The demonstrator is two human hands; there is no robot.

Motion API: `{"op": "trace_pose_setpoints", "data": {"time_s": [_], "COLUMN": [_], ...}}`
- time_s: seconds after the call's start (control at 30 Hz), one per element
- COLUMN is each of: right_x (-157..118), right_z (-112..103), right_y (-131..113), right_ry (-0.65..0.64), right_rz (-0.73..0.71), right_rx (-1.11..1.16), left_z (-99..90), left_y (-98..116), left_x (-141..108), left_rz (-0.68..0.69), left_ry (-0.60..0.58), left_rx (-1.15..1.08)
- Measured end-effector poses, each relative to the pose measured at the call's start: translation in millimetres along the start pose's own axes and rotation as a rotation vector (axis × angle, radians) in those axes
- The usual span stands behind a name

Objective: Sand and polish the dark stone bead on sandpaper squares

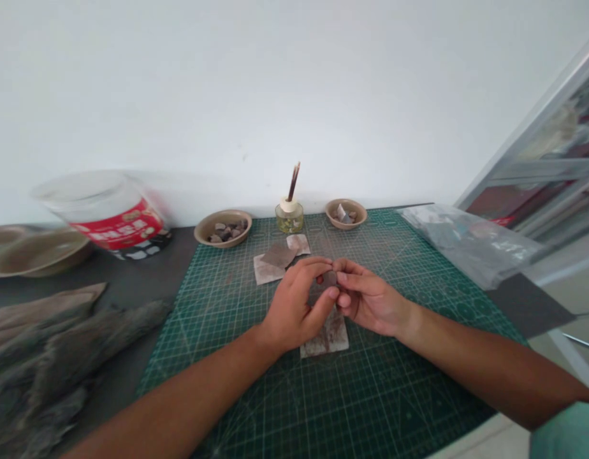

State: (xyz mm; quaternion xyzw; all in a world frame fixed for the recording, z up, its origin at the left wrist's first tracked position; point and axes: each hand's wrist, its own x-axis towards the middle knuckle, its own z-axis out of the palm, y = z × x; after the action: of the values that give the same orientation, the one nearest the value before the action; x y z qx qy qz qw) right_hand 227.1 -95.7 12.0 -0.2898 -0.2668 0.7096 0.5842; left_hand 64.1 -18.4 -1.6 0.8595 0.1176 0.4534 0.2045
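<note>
Green mat (394, 389) spreads across the lower middle of the frame, with a forearm reaching in from each lower corner. Low in the centre lies a stained paper (326, 344), partly hidden under the hands; it looks well placed to catch dust or a dropped piece, so working right above it seems sensible.

Over it, near the middle of the frame, the left hand (299, 306) and right hand (371, 296) meet, fingers drawn in closely around a small grey disc (329, 278). The left hand arches over it, thumb by the lower edge; the right hand pinches at its right edge. A light grip on the rim would probably serve best, leaving the face free; one hand should steady the disc while the other turns it. Its hidden side I cannot judge.

Just beyond the hands, left of centre, a brown sheet (279, 255) rests partly on a white paper (268, 273). Both seem best left flat, within easy reach.

Farther up the frame, a bowl (200, 233) of stones (230, 231) stands left of centre and a scent bottle (289, 220) in the middle. Its upright sticks call for careful elbows and sleeves. Behind rises the wall (294, 95).
</note>
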Motion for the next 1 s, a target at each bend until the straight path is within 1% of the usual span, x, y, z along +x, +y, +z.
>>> {"op": "trace_pose_setpoints", "data": {"time_s": [0.1, 0.2, 0.27, 0.47, 0.7, 1.0], "right_x": [-1.1, -1.1, -0.7, 0.3, -2.5, -5.0], "right_z": [-0.2, -0.8, -0.9, 0.2, -0.3, 2.6], "right_y": [-1.4, -2.4, -3.4, -5.9, -6.6, -3.7], "right_ry": [0.008, 0.011, 0.004, -0.035, 0.007, 0.028], "right_rz": [0.003, -0.032, -0.055, -0.041, -0.019, -0.004], "right_rx": [0.017, -0.003, -0.035, -0.081, -0.115, -0.093], "left_z": [4.2, 6.9, 7.3, 5.6, 5.2, 10.5], "left_y": [0.5, 0.2, 0.1, 1.4, 6.1, 9.3], "left_x": [1.6, 2.6, 2.4, 1.7, 2.3, 0.7], "left_rz": [-0.006, -0.007, -0.006, 0.037, 0.091, 0.068], "left_ry": [0.018, 0.042, 0.046, 0.052, 0.014, 0.062], "left_rx": [-0.015, -0.005, 0.024, 0.094, -0.010, -0.106]}}
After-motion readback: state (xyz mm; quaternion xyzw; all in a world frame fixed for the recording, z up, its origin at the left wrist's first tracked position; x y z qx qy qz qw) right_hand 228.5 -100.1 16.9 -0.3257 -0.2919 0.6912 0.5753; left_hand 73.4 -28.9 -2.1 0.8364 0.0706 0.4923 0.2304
